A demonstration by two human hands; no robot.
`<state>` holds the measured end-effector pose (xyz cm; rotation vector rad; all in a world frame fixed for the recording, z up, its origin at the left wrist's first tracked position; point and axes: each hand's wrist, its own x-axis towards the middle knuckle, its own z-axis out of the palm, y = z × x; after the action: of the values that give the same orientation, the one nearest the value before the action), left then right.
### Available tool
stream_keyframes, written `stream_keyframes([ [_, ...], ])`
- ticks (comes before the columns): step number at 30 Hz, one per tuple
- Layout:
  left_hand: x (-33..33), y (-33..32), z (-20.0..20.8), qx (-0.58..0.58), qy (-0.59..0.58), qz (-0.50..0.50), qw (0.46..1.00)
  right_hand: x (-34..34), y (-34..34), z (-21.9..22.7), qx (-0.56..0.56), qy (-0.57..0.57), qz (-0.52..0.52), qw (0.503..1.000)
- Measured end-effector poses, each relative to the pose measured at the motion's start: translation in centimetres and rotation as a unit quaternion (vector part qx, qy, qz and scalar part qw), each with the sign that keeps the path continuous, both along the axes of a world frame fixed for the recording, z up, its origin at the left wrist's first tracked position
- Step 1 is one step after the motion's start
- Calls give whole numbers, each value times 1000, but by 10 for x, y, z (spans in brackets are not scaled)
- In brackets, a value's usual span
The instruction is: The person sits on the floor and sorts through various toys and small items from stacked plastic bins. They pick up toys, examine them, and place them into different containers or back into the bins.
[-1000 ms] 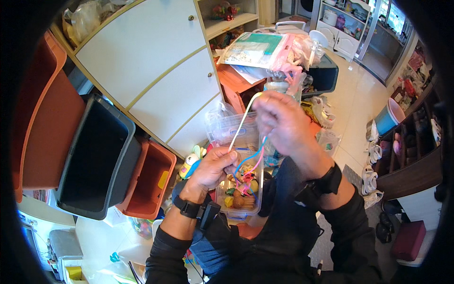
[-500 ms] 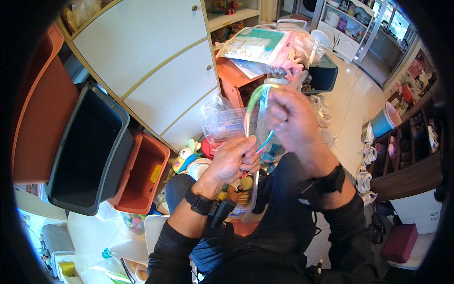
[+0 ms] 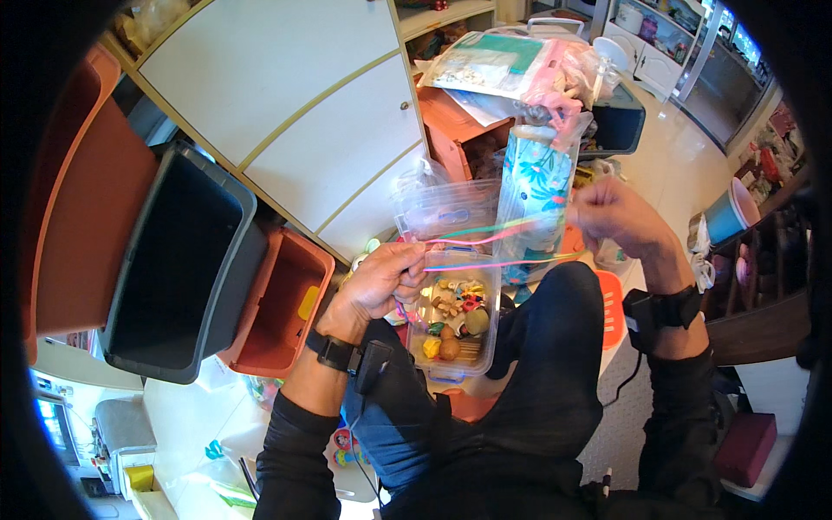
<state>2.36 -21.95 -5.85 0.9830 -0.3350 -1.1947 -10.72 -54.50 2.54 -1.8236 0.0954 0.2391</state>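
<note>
Two strands of a thin rainbow-coloured cord stretch side by side between my hands. My left hand is closed, pinching the cord at its left end. My right hand, blurred by motion, is closed on the other end. Below the cord, a clear plastic box sits between my legs, holding several small toys and brownish and yellow pieces. Its clear lid or a second clear box lies just beyond. Behind the cord stands a tall bag with a blue floral pattern.
On the left stand a large dark bin and an orange bin, beside a white cabinet. Papers and bags are heaped at the back. An orange basket is by my right knee; a blue bucket stands far right.
My hands have moved apart, the right one to the right. The cord, looped up before, is now drawn out into two nearly straight strands. The box of toys shows more fully.
</note>
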Motion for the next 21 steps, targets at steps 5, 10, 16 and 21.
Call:
stream_keyframes([
  [5,5,15,-6,28,1,-25,999,-6,2,-18,153,-60,-90,982],
  [10,0,24,-11,14,0,16,1000,-5,1,-37,350,-135,-138,917],
  [16,4,33,-17,-4,4,29,1000,-20,-15,-51,258,-50,-111,958],
  [21,-6,33,-13,111,-89,60,988,-29,-8,-51,50,-13,-96,994],
])
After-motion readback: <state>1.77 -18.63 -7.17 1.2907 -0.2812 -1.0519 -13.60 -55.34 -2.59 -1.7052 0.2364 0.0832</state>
